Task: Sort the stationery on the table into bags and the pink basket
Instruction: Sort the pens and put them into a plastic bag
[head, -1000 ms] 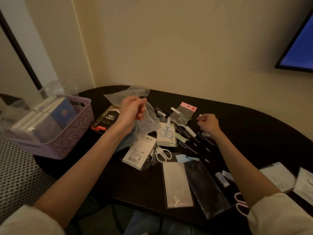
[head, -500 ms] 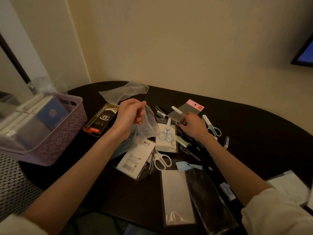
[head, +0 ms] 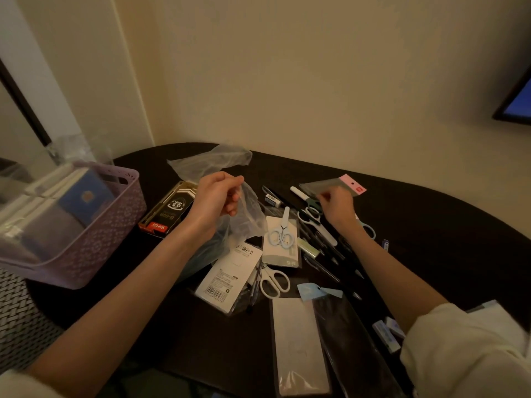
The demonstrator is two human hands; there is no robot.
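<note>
Left hand [head: 214, 198] raised over dark surface [head: 431, 225], grip pinched clear bag [head: 244, 216] at top edge, right hand [head: 334, 206] fwd, grip held pink-topped packet [head: 333, 186], pink basket [head: 86, 234] far left.

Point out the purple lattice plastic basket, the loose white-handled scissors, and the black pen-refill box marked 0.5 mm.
Purple lattice plastic basket [head: 94, 242]: head view, on its front side wall.
Loose white-handled scissors [head: 274, 281]: head view, on the handle loops.
Black pen-refill box marked 0.5 mm [head: 169, 209]: head view, on its printed top face.
</note>
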